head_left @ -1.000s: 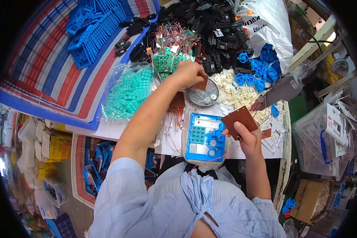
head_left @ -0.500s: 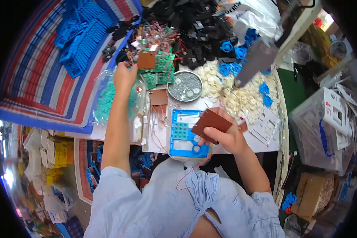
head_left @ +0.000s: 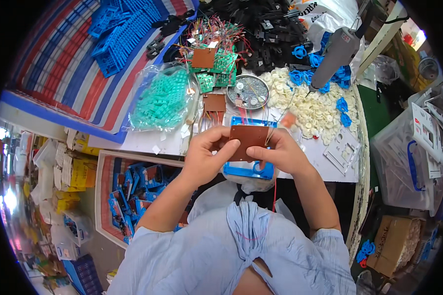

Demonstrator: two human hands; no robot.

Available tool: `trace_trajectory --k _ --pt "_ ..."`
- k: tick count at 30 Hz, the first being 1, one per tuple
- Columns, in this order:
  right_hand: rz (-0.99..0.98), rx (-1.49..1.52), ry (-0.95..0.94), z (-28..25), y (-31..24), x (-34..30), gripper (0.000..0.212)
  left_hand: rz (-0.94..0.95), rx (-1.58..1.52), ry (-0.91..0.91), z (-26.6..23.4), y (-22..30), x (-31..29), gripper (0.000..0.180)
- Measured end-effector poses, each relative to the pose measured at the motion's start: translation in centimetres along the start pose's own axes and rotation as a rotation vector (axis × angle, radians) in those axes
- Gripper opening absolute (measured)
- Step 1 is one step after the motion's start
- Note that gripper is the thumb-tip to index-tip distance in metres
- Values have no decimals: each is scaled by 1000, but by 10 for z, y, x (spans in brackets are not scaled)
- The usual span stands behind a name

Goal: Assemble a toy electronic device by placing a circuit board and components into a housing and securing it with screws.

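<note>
A brown circuit board [head_left: 249, 140] is held level between my two hands. My left hand [head_left: 209, 153] pinches its left edge, thumb on top. At its right edge, my right hand [head_left: 283, 150] grips the same board, thumb lying across the face. Beneath it sits a blue plastic casing [head_left: 248, 171], mostly covered by the board and fingers. Thin wires run up past the board's right side, and a red wire [head_left: 274, 194] hangs below the casing. Beyond my hands, another brown board [head_left: 214, 103] lies on the table.
A round metal dish [head_left: 228, 93] stands behind the casing. Left of it lies a clear bag of teal keypads [head_left: 162, 98]; right, a heap of cream discs [head_left: 305, 108]. A grey power tool [head_left: 335, 54] hangs above them. Green boards [head_left: 225, 64] lie behind.
My left hand has come back from the green boards to grip the brown board. My right hand has brought that board left and levelled it over the casing.
</note>
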State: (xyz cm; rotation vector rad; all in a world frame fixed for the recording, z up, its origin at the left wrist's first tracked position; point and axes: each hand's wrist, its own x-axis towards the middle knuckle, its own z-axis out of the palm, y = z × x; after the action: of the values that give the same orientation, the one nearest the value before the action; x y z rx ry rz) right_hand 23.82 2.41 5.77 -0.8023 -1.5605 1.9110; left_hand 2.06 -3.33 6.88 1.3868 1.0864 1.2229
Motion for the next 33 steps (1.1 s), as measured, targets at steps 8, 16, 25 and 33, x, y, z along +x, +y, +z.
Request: trace_trajectory --k 8,16,25,33 --pt "20 27 -129 27 5 -5 32 -164 -409 -82 -24 -4 -13 31" --pt "-159 212 13 35 18 -5 26 -58 -897 -6 -54 -32 -21 15" --pt "37 113 -22 24 15 15 32 288 332 281 -59 -37 -26 54" --pt "136 207 -116 7 1 19 28 -192 -284 -104 -44 -29 -6 30"
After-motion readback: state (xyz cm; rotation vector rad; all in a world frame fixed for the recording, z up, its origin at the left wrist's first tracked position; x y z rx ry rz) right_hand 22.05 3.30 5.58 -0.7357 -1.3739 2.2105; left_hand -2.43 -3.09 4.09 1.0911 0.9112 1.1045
